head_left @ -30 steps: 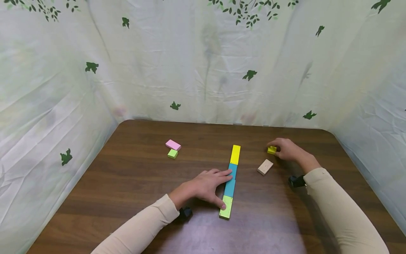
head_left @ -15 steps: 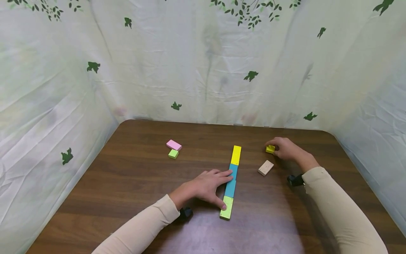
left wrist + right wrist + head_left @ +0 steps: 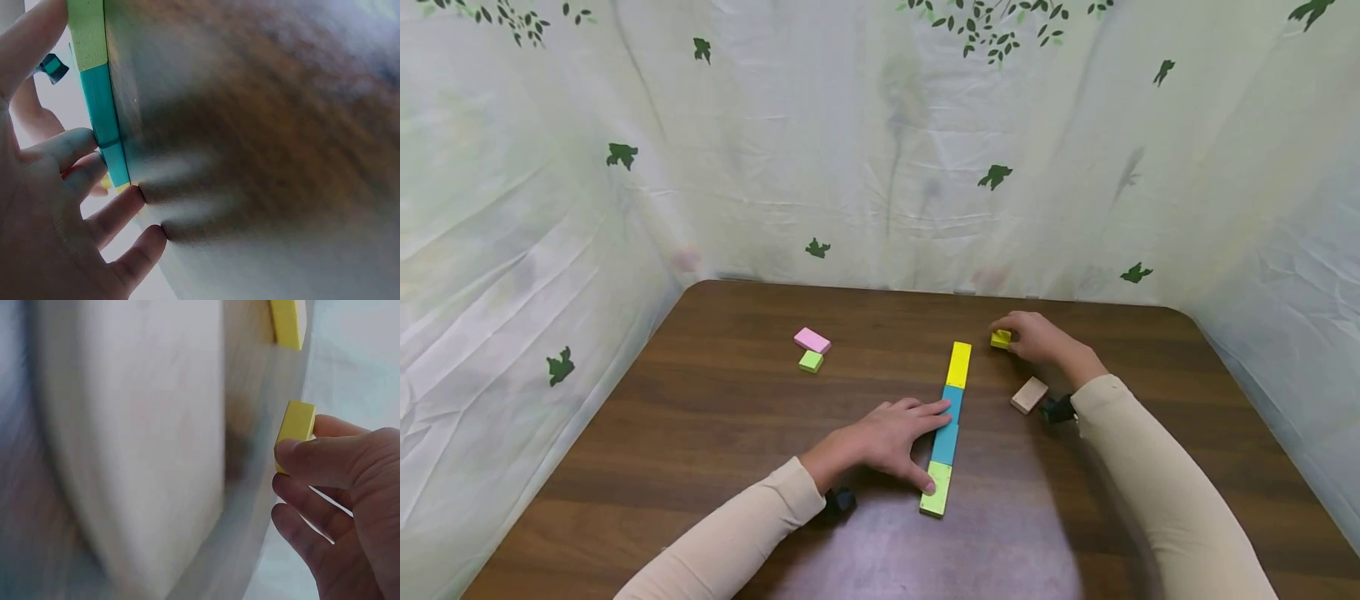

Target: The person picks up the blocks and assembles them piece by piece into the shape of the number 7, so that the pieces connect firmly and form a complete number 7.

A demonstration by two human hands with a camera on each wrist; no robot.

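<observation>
A straight row of flat blocks runs away from me on the table: a light green block (image 3: 933,502) at the near end, two blue blocks (image 3: 944,446), then a yellow block (image 3: 958,364) at the far end. My left hand (image 3: 887,437) lies spread along the row's left side. Its thumb touches the green block and its fingertips reach the blue ones. My right hand (image 3: 1041,340) pinches a small yellow block (image 3: 296,424) between thumb and fingers, to the right of the row's far end. Whether this block touches the table, I cannot tell.
A beige block (image 3: 1029,396) lies right of the row, near the right wrist; it looms blurred in the right wrist view. A pink block (image 3: 812,340) and a small light green block (image 3: 811,361) lie together at the back left. Printed cloth (image 3: 850,167) hangs behind the table.
My right hand has carried the small yellow block leftward, closer to the row's far end. The left hand and the row have stayed put.
</observation>
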